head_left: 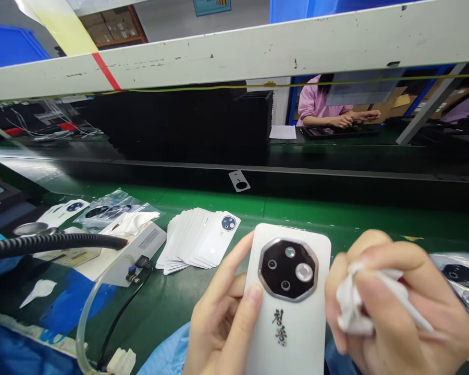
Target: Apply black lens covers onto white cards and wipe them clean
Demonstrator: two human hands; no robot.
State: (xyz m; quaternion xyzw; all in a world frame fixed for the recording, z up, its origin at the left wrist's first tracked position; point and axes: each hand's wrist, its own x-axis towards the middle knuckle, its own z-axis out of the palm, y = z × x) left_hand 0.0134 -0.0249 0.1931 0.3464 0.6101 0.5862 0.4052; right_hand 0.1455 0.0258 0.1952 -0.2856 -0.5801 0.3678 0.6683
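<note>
A white phone back panel (300, 333) with a dark octagonal camera module (288, 269) and black characters below it stands upright in front of me. My left hand (229, 312) grips its left edge, thumb on the face and fingers behind. Bunched in my right hand (402, 302) is a crumpled white cloth (354, 307), pinched between thumb and fingers close to the panel's right edge. Behind my left hand, a fanned stack of white panels (199, 237) lies on the green table (293, 213).
A black ribbed hose (62, 245) crosses a white box (150, 245) at left, near a clear tube (84, 317). Bagged camera parts (463, 276) lie at right. A small card (239, 180) sits by the back ledge. Beyond it, a person in pink (320, 107) works at a tray.
</note>
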